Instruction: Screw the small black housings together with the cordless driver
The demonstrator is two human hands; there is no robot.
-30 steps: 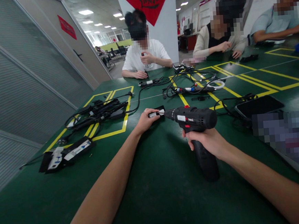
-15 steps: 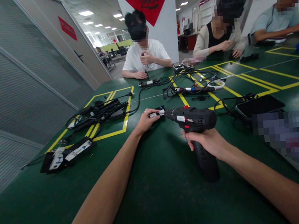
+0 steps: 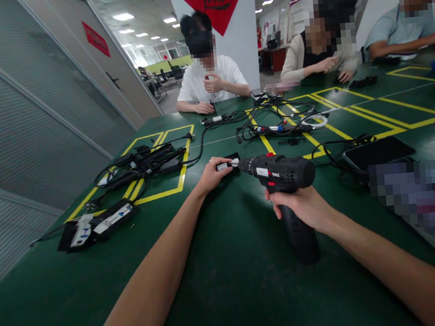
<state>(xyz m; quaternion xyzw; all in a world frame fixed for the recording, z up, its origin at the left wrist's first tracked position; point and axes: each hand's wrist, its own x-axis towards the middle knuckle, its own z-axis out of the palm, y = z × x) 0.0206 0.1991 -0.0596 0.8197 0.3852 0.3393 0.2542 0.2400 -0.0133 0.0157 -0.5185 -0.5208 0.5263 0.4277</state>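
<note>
My right hand (image 3: 303,206) is wrapped round the grip of a black cordless drill (image 3: 284,175), whose base stands on the green table (image 3: 226,273). The drill's nose points left at a small black-and-white part (image 3: 228,163). My left hand (image 3: 211,174) pinches that part and holds it against the drill's tip, just above the table top.
A bundle of black cables and adapters (image 3: 145,161) lies in a yellow-taped box at the left. An opened black device (image 3: 98,223) lies nearer the left edge. More cables (image 3: 282,125) lie in the middle, a tablet (image 3: 377,153) at the right. Three people sit across the table.
</note>
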